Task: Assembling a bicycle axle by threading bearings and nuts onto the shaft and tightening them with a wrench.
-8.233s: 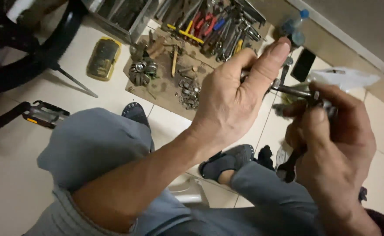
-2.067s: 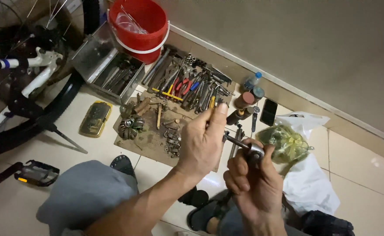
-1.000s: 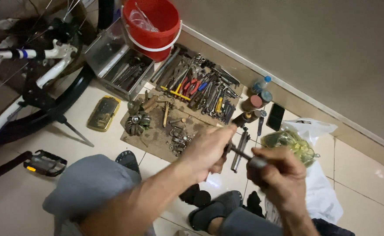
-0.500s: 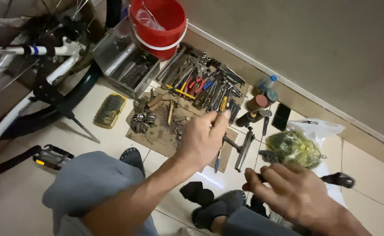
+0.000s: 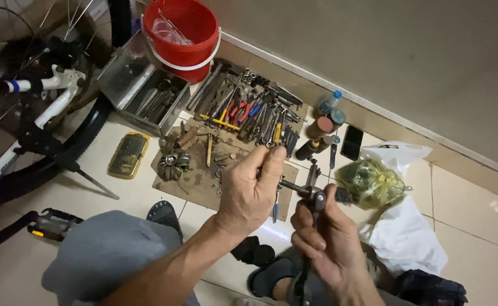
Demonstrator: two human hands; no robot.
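The tiled floor (image 5: 476, 187) was strewn with tools at upper centre. The right hand (image 5: 331, 249) gripped a ratchet wrench (image 5: 315, 199); the left hand (image 5: 252, 195) pinched its socket end. Keeping both aligned seemed wise.

The bucket (image 5: 184, 34) is red, the tin (image 5: 128, 154) yellow, the bicycle frame (image 5: 30, 90) white, the plastic bag (image 5: 405, 226) white, and the trousers (image 5: 104, 249) grey.

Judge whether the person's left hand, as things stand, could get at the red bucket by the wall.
Probably not at once: the left hand is busy pinching a metal part with the right hand, and the red bucket stands beyond the spread tools.
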